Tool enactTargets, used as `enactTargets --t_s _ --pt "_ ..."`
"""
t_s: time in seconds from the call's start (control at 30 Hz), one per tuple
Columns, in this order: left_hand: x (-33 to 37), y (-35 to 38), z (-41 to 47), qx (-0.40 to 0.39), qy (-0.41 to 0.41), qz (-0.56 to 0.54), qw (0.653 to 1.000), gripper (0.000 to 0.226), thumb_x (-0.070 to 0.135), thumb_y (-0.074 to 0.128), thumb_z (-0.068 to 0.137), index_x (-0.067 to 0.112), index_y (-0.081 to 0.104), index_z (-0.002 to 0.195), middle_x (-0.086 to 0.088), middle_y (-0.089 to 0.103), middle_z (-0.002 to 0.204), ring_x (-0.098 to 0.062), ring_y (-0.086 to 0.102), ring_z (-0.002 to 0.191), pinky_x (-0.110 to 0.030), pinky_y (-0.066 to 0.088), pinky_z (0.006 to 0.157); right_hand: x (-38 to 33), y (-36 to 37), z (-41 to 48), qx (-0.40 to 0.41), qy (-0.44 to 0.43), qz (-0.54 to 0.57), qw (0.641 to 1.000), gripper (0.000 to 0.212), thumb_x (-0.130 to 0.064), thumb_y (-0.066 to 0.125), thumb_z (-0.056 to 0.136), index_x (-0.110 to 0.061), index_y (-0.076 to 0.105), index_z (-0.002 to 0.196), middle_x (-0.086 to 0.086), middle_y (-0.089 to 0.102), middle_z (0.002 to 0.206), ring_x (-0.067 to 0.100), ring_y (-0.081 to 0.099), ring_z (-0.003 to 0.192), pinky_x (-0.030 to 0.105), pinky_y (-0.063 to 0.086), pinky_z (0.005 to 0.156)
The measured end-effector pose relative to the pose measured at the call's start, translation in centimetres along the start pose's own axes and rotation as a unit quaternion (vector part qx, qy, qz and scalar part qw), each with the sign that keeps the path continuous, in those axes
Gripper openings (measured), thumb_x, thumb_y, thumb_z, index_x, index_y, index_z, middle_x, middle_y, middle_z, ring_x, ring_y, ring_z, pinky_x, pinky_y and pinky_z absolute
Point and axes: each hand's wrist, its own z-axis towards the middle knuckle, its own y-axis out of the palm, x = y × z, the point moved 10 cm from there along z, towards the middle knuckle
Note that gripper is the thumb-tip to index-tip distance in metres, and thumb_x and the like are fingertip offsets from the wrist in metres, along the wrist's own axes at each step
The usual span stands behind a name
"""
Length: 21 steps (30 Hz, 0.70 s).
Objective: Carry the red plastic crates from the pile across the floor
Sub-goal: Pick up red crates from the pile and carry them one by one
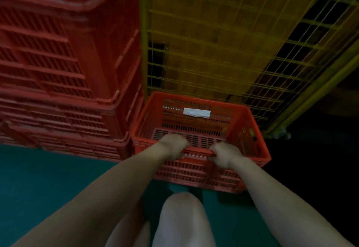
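Gripping the near rim of a red plastic crate (pixel 200 130), the left hand (pixel 172 145) and right hand (pixel 225 154) curl their fingers over its edge — both clamped on the plastic. A white label (pixel 196 113) marks the crate's far wall. It sits low over the green floor (pixel 48 178), just beside a tall pile of red crates (pixel 64 72) — yellow wire cage (pixel 223 39) behind
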Motion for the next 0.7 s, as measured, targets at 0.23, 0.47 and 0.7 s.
enactTargets --t_s 0.23,0.47,0.7 --pt "-2.6 6.1 3.0 0.006 -0.019 0.018 1.0 0.026 0.021 0.057 0.092 0.014 0.057 0.117 -0.012 0.064 0.114 -0.032 0.059 0.106 -0.039 0.049 0.086 0.3 5.2 4.8 0.059 -0.023 -0.023 0.998 0.023 -0.032 0.053 0.093 -0.022 0.066 0.108 0.004 0.067 0.113 0.027 0.061 0.107 0.033 0.05 0.084" --pt "-3.8 9.2 3.7 -0.005 -0.026 0.013 1.0 0.02 0.016 0.05 0.093 0.013 0.061 0.109 -0.011 0.064 0.109 -0.029 0.059 0.102 -0.039 0.049 0.086 -0.1 8.8 7.2 0.053 -0.027 -0.007 0.998 0.021 -0.027 0.051 0.094 -0.024 0.066 0.109 0.004 0.067 0.114 0.026 0.061 0.108 0.031 0.048 0.084" --pt "-5.1 12.4 4.4 -0.048 -0.053 0.008 0.997 0.019 0.025 0.048 0.098 0.017 0.062 0.11 -0.005 0.064 0.106 -0.023 0.061 0.099 -0.032 0.044 0.084 -0.6 11.5 8.6 0.019 -0.024 0.001 1.0 0.022 -0.025 0.051 0.093 -0.023 0.065 0.11 0.008 0.065 0.117 0.029 0.06 0.11 0.032 0.048 0.085"
